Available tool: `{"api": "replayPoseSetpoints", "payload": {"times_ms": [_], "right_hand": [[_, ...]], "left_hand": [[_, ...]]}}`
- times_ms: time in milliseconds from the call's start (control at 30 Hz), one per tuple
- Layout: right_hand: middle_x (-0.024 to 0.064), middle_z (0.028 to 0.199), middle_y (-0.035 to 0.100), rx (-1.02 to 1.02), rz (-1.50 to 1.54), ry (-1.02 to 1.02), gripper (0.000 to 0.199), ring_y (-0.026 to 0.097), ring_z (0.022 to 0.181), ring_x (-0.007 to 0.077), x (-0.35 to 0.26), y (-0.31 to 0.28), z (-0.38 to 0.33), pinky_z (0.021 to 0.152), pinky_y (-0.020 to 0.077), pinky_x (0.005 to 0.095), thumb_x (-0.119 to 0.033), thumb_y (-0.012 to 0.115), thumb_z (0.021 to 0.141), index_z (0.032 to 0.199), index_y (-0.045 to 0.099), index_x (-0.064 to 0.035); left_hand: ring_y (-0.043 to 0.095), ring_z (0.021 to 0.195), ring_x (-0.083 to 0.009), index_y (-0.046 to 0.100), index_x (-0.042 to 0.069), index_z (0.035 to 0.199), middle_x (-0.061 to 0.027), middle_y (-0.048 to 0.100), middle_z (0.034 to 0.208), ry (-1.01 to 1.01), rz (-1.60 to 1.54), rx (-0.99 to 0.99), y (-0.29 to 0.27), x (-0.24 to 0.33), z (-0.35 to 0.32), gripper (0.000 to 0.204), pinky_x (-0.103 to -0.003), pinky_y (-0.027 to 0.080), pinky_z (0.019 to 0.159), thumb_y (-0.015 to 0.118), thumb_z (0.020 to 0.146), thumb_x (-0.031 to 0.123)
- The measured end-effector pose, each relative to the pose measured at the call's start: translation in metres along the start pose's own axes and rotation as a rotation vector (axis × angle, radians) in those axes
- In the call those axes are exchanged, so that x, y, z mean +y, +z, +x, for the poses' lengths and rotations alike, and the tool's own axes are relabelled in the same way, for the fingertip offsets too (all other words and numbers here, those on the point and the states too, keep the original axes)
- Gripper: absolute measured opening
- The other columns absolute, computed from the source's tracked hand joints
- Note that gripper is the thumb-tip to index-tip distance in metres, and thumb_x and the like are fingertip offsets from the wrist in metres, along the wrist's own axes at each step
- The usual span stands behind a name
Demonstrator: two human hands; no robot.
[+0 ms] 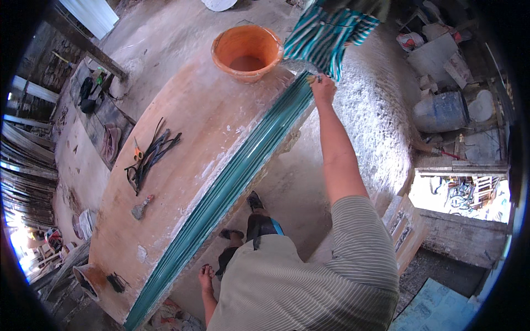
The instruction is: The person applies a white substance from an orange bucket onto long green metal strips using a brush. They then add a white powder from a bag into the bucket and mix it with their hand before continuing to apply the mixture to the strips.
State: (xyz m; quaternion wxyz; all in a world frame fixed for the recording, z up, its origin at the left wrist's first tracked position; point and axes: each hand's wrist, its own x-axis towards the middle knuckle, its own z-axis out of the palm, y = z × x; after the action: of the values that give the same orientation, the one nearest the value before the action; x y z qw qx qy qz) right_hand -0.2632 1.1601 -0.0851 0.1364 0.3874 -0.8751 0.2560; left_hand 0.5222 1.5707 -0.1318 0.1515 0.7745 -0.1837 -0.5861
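A long, glossy green grooved moulding (226, 190) lies along the near edge of a pale orange worktable (182, 160), with white smears beside it. My right arm reaches to the moulding's far end. There my right hand (324, 89) is closed on what looks like a small brush (312, 80) with a pale tip, touching or just above the green surface. My left hand (206, 277) hangs low by my side, beyond the table edge. Its fingers are curled, and what they hold, if anything, is too small to make out.
An orange tub (247, 52) with brownish contents stands near the table's far end. Orange-handled scissors (138, 151), black strips (156, 148) and a small grey tool (142, 208) lie on the table. Another person's teal striped clothing (326, 41) is beyond. A blue drum (441, 112) lies at right.
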Motion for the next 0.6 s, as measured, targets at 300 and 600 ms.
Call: {"api": "replayPoseSetpoints", "payload": {"times_ms": [300, 600], "right_hand": [[0.0127, 0.089, 0.070, -0.039, 0.184, -0.278, 0.018, 0.068, 0.083, 0.0332, 0.022, -0.015, 0.052, 0.073, 0.0540, 0.0440, -0.020, 0.069, 0.079, 0.096, 0.074, -0.0167], [0.0118, 0.089, 0.071, -0.394, 0.237, -0.514, 0.019, 0.068, 0.082, 0.0325, -0.025, -0.056, -0.027, 0.075, 0.0548, 0.0415, -0.016, 0.070, 0.075, 0.093, 0.074, -0.0137]], "left_hand": [[0.058, 0.083, -0.0088, 0.060, 0.006, 0.118, -0.0017, 0.063, 0.100, -0.023, -0.086, 0.013, 0.007, -0.021, -0.028, 0.027, -0.024, 0.045, 0.068, 0.063, 0.097, 0.023], [0.058, 0.088, -0.0127, 0.060, 0.006, 0.119, -0.0022, 0.063, 0.103, 0.008, -0.167, 0.084, 0.033, -0.045, -0.041, 0.031, -0.028, 0.047, 0.075, 0.063, 0.097, 0.027]]}}
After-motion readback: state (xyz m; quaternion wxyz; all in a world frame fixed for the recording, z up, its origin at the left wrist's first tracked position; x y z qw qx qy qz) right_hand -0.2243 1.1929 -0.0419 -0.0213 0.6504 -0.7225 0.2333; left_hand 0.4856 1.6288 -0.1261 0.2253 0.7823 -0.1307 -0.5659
